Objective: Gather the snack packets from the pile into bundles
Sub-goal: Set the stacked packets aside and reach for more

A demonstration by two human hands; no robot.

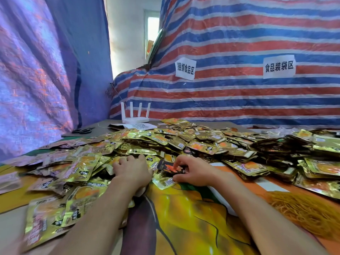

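Two hands sit at the near edge of the pile of gold snack packets [193, 142], which spreads across the printed cloth [184, 214]. On my head feed I see the left hand [131, 170] lying flat on the packets, fingers spread and gripping nothing. The right hand [193, 173], fingers curled, pinches a dark packet [170, 167] between the two hands.

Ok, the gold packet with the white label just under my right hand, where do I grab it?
Likely pinch the gold packet by its near edge, coming from your side. It lies flat at the front of the pile with that edge sticking out over the cloth, while its far end sits under the black packet your right hand pinches.
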